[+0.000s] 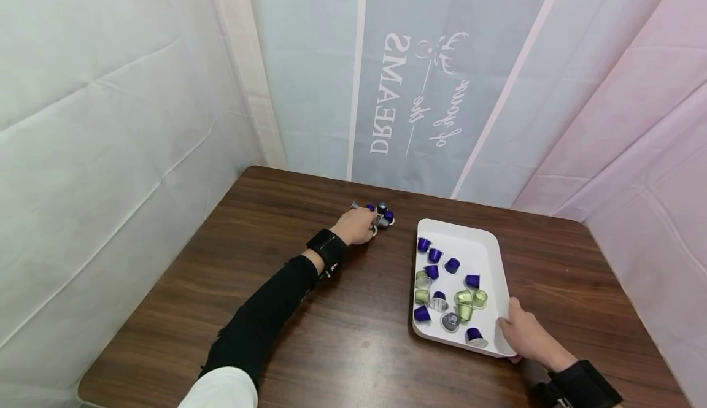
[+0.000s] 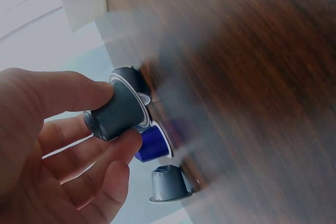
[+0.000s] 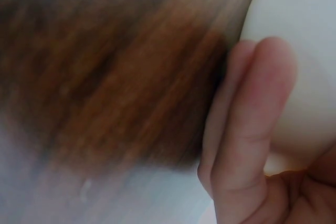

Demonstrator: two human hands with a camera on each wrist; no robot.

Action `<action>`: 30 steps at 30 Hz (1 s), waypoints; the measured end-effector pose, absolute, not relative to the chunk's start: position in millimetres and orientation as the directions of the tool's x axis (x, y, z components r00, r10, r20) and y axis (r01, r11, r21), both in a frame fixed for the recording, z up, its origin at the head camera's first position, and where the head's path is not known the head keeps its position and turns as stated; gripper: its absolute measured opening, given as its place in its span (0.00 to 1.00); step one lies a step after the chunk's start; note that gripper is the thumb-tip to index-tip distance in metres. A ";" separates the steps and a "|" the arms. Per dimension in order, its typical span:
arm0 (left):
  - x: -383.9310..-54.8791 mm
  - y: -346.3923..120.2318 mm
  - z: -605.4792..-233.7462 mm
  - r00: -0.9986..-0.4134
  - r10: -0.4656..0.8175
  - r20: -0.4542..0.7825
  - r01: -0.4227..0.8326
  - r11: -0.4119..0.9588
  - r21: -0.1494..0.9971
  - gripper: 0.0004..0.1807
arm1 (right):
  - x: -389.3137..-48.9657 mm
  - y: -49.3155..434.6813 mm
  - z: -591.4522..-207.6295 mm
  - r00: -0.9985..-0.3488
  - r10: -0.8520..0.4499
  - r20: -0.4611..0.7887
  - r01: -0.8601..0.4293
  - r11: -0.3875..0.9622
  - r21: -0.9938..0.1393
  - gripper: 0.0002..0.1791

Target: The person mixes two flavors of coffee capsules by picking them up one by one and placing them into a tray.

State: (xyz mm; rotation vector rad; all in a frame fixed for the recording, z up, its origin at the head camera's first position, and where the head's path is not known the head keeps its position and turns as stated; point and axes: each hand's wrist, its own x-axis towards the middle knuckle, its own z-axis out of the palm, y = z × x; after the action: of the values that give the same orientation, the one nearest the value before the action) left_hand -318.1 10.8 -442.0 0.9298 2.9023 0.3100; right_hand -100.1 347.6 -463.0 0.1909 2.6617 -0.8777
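My left hand (image 1: 355, 226) reaches to the back of the table and pinches a dark grey coffee capsule (image 2: 119, 109) between thumb and fingers. Around that hand sit several more capsules, among them a blue capsule (image 2: 153, 145), a grey capsule (image 2: 169, 183) and a dark capsule (image 2: 132, 81) partly hidden behind the held one. On the right, my right hand (image 1: 527, 333) grips the near right corner of a white tray (image 1: 475, 242), the thumb over its rim. Blue capsules (image 1: 452, 265), green capsules (image 1: 465, 313) and a grey capsule (image 1: 450, 322) lie scattered in the tray.
The brown wooden table (image 1: 331, 346) has a rounded far edge close behind the loose capsules. A grey-blue cloth (image 1: 420, 76) with white lettering hangs behind it, and pale curtains (image 1: 110, 150) stand at both sides.
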 end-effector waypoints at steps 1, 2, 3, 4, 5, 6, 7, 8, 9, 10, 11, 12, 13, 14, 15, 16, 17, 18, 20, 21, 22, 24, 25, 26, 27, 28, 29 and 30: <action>-317.9 11.0 -442.1 -0.811 0.584 -0.011 0.568 0.793 0.220 0.03 | -100.2 347.5 -463.3 -0.937 0.025 -0.349 0.228 0.800 -0.555 0.19; -317.7 11.0 -442.2 -0.810 0.587 -0.008 0.570 0.791 0.224 0.02 | -100.1 347.3 -463.4 -0.938 0.024 -0.345 0.226 0.798 -0.558 0.19; -317.6 10.9 -442.3 -0.809 0.588 -0.006 0.572 0.788 0.227 0.02 | -100.0 347.1 -463.5 -0.940 0.023 -0.342 0.223 0.799 -0.559 0.18; -317.5 10.8 -442.4 -0.808 0.590 -0.004 0.573 0.786 0.231 0.02 | -99.9 347.1 -463.7 -0.941 0.021 -0.338 0.219 0.799 -0.560 0.18; -317.4 10.7 -442.3 -0.806 0.592 -0.001 0.575 0.785 0.231 0.02 | -99.9 347.0 -463.8 -0.941 0.022 -0.337 0.219 0.799 -0.561 0.18; -317.2 10.5 -442.4 -0.805 0.593 0.000 0.577 0.783 0.233 0.02 | -100.0 347.0 -464.1 -0.940 0.024 -0.339 0.222 0.798 -0.561 0.18; -316.9 10.3 -442.4 -0.804 0.594 0.001 0.578 0.782 0.234 0.02 | -100.0 347.1 -464.3 -0.940 0.026 -0.340 0.224 0.797 -0.560 0.18; -316.6 10.0 -442.3 -0.803 0.596 0.001 0.579 0.781 0.232 0.02 | -100.0 347.2 -464.5 -0.940 0.028 -0.340 0.226 0.798 -0.558 0.18; -316.2 9.9 -442.1 -0.803 0.596 0.001 0.580 0.781 0.232 0.02 | -100.0 347.4 -464.9 -0.940 0.028 -0.340 0.226 0.798 -0.558 0.18; -315.7 10.0 -442.0 -0.800 0.599 -0.001 0.583 0.779 0.229 0.02 | -100.1 347.6 -465.1 -0.940 0.028 -0.341 0.226 0.799 -0.557 0.18; -315.3 10.4 -441.9 -0.798 0.602 -0.001 0.586 0.777 0.229 0.02 | -100.2 347.9 -465.3 -0.940 0.030 -0.340 0.226 0.801 -0.555 0.18; -314.7 10.7 -441.4 -0.797 0.604 -0.002 0.587 0.776 0.231 0.02 | -100.3 348.0 -465.6 -0.940 0.032 -0.340 0.227 0.803 -0.552 0.19; -314.1 11.0 -441.1 -0.797 0.605 -0.001 0.588 0.775 0.231 0.03 | -100.3 348.2 -465.6 -0.940 0.031 -0.340 0.225 0.804 -0.550 0.19; -313.6 11.6 -440.7 -0.795 0.606 0.002 0.590 0.773 0.232 0.03 | -100.4 348.2 -465.7 -0.940 0.029 -0.339 0.224 0.804 -0.552 0.20; -312.9 12.2 -440.2 -0.795 0.607 0.004 0.590 0.771 0.237 0.04 | -100.5 348.2 -465.9 -0.940 0.027 -0.340 0.223 0.802 -0.554 0.20; -312.3 13.3 -440.2 -0.793 0.609 0.010 0.593 0.770 0.236 0.04 | -100.4 348.2 -465.9 -0.939 0.028 -0.342 0.225 0.802 -0.553 0.20; -311.8 14.3 -440.2 -0.792 0.611 0.019 0.598 0.768 0.232 0.04 | -100.3 348.1 -465.9 -0.939 0.029 -0.343 0.227 0.801 -0.554 0.20; -311.1 15.4 -440.3 -0.790 0.613 0.029 0.602 0.765 0.230 0.04 | -100.1 347.9 -465.7 -0.938 0.030 -0.346 0.230 0.800 -0.554 0.21; -309.4 18.0 -440.6 -0.782 0.621 0.049 0.614 0.756 0.228 0.04 | -99.9 347.5 -465.5 -0.937 0.032 -0.348 0.233 0.799 -0.555 0.21; -308.0 19.6 -439.9 -0.778 0.626 0.057 0.620 0.750 0.229 0.05 | -99.9 347.4 -465.5 -0.936 0.035 -0.349 0.236 0.800 -0.552 0.21; -306.8 21.3 -439.5 -0.772 0.632 0.068 0.629 0.744 0.226 0.07 | -99.8 347.5 -465.4 -0.936 0.038 -0.351 0.238 0.801 -0.549 0.21; -303.6 24.6 -437.2 -0.761 0.643 0.086 0.643 0.730 0.233 0.10 | -100.0 347.5 -465.2 -0.935 0.039 -0.351 0.238 0.805 -0.544 0.20; -301.6 26.5 -435.6 -0.756 0.647 0.094 0.649 0.724 0.235 0.10 | -100.1 347.7 -465.1 -0.935 0.038 -0.352 0.237 0.805 -0.544 0.21; -299.3 28.6 -433.7 -0.750 0.653 0.105 0.657 0.716 0.235 0.11 | -100.1 348.0 -465.3 -0.935 0.038 -0.352 0.238 0.806 -0.543 0.20; -297.0 30.8 -431.4 -0.741 0.661 0.118 0.668 0.705 0.240 0.10 | -100.2 348.2 -465.2 -0.935 0.037 -0.352 0.236 0.806 -0.543 0.20; -294.5 32.9 -428.8 -0.730 0.670 0.131 0.679 0.693 0.242 0.09 | -100.3 348.0 -465.1 -0.935 0.036 -0.352 0.235 0.807 -0.542 0.20; -291.5 35.3 -425.6 -0.720 0.679 0.141 0.690 0.681 0.243 0.08 | -100.5 347.8 -465.1 -0.936 0.037 -0.350 0.235 0.806 -0.543 0.21; -288.7 38.0 -422.4 -0.710 0.688 0.148 0.700 0.669 0.250 0.07 | -100.7 347.7 -465.1 -0.937 0.035 -0.348 0.232 0.806 -0.544 0.21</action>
State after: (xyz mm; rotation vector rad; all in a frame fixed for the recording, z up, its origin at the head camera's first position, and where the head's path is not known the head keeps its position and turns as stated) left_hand -288.7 38.0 -422.4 1.2103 2.9072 0.4634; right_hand -100.7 347.7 -465.1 0.2035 2.6708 -0.8649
